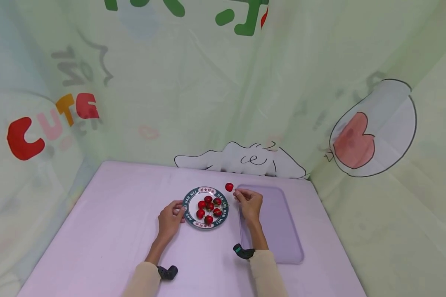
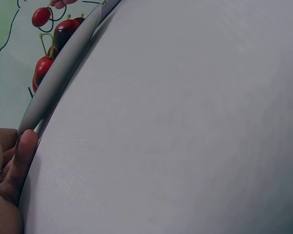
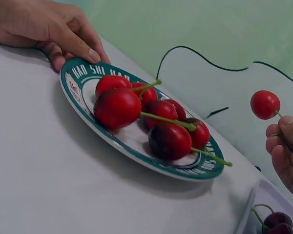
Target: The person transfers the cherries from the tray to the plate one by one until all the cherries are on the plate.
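At far left, note coloured lettering on curtain. Pinches plate by its left rim with left hand. Find red cherries on plate. Between plate and purple tray, pinches single cherry by stem with right hand, in the air. Partly blocks tray from head view with same hand and forearm. In right wrist view, find dark cherries in tray. At far right, note balloon drawing.

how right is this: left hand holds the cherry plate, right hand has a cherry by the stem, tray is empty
The tray is not empty: the right wrist view shows at least one dark cherry in it. The left hand does hold the plate, and the right hand a cherry by the stem.
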`<move>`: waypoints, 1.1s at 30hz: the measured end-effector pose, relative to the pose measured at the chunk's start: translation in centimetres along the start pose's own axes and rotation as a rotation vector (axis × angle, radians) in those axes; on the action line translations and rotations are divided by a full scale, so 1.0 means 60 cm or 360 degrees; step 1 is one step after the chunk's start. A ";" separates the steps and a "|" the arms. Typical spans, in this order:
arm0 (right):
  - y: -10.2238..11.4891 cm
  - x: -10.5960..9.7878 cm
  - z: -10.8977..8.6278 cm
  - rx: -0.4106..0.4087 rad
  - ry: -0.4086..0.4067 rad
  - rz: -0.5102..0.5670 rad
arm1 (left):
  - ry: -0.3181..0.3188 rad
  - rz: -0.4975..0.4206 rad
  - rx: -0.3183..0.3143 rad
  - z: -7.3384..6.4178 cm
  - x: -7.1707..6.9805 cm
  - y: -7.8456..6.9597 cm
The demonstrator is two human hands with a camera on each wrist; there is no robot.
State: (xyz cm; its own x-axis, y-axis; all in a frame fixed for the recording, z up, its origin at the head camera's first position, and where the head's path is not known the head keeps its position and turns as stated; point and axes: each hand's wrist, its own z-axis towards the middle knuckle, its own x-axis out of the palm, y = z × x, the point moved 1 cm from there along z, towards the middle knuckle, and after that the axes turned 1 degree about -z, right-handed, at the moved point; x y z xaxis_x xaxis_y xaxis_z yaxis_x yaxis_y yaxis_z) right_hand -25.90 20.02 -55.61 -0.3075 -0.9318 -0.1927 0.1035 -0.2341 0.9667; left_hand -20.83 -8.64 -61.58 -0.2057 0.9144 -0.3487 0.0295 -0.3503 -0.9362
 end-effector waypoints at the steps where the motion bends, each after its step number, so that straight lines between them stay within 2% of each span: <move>1: 0.004 0.004 -0.003 -0.0001 0.0009 -0.0002 | 0.0006 -0.0001 -0.0006 -0.002 -0.001 0.000; 8: 0.043 0.024 -0.018 -0.0031 0.0101 0.0018 | 0.0007 -0.0008 0.0020 -0.005 -0.003 0.003; 17: 0.022 0.052 -0.002 -0.0020 0.0193 -0.0186 | 0.0009 -0.0013 0.0007 -0.002 -0.002 0.001; 22: 0.027 0.065 0.002 -0.0051 0.0254 -0.0259 | 0.0008 0.0001 -0.0001 -0.003 -0.002 0.004; 29: 0.032 0.080 0.011 -0.0165 0.0379 -0.0359 | 0.0006 -0.0012 0.0007 -0.002 -0.002 0.008; 33: 0.033 0.085 0.012 -0.0165 0.0432 -0.0396 | 0.0005 -0.0003 0.0006 0.002 -0.001 0.009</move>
State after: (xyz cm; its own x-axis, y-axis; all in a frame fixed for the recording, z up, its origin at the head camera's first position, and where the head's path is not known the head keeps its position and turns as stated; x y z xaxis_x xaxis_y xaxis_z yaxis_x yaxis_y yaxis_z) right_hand -27.95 14.98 -54.54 -0.0748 -0.8791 -0.4707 0.1566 -0.4765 0.8651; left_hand -20.94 -8.87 -62.04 -0.2029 0.9158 -0.3467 0.0255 -0.3490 -0.9368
